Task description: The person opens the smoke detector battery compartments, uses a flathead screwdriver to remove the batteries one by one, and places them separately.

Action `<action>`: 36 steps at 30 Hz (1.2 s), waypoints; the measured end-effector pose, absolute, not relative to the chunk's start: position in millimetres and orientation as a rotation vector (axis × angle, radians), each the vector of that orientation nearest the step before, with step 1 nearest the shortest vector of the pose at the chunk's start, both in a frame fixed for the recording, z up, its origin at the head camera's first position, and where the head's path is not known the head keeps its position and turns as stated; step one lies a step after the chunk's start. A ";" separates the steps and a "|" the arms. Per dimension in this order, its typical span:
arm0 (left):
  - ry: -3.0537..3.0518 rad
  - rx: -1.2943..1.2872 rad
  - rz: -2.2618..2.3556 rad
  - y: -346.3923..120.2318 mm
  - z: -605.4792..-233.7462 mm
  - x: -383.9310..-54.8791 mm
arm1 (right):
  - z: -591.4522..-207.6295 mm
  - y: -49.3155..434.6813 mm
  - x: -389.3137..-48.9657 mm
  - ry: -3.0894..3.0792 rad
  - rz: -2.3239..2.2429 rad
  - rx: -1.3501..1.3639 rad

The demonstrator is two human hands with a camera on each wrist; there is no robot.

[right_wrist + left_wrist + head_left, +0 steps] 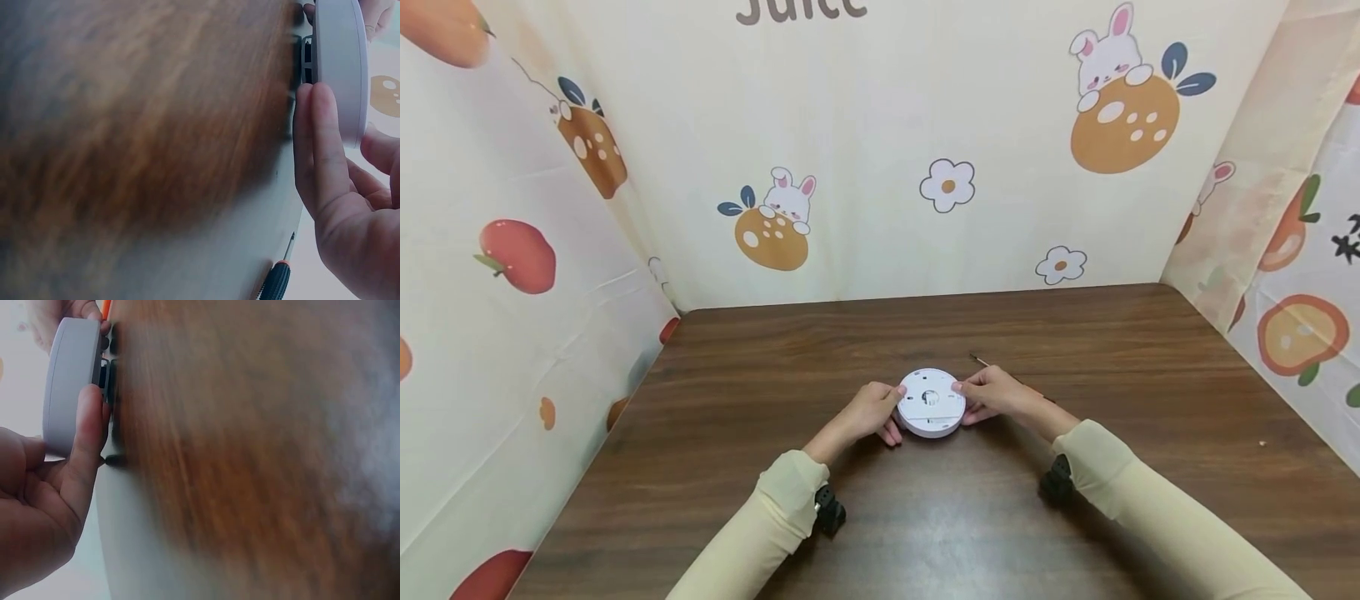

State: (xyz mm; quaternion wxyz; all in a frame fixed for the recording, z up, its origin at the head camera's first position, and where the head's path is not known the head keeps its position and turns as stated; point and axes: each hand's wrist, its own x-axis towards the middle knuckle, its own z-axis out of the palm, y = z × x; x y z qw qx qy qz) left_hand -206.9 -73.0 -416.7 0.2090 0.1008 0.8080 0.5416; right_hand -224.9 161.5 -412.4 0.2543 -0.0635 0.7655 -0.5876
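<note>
A round white smoke detector (pixel 931 408) is held near the middle of the table, its flat back with slots and a central hole facing up. My left hand (pixel 874 408) grips its left edge, thumb on top and fingers beneath. On the opposite edge, my right hand (pixel 996 392) pinches it the same way. Both wrist views show the smooth pale side wall (pixel 70 387) and a dark part (pixel 307 59) on the underside. Beside my right hand lies a screwdriver (pixel 279 275) with a dark handle and orange collar, partly hidden by that hand in the head view.
The brown wood-grain table (pixel 760 358) spreads out around the hands. Printed cloth with rabbits and fruit (pixel 880 242) hangs behind it and along both sides. A tiny pale speck (pixel 1262 443) lies on the table at the right.
</note>
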 end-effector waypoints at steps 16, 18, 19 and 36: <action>2.437 0.490 1.532 -77.2 -414.6 -210.3 | -411.7 162.9 -225.5 2.253 -1.599 -0.395; 2.449 0.538 1.534 -76.0 -409.9 -206.6 | -411.7 163.0 -224.1 2.313 -1.563 -0.481; 2.449 0.553 1.530 -75.8 -410.2 -206.5 | -411.7 162.9 -223.4 2.339 -1.544 -0.513; 2.679 0.724 1.163 -78.7 -411.7 -209.3 | -412.3 167.7 -221.4 2.520 -1.276 -0.923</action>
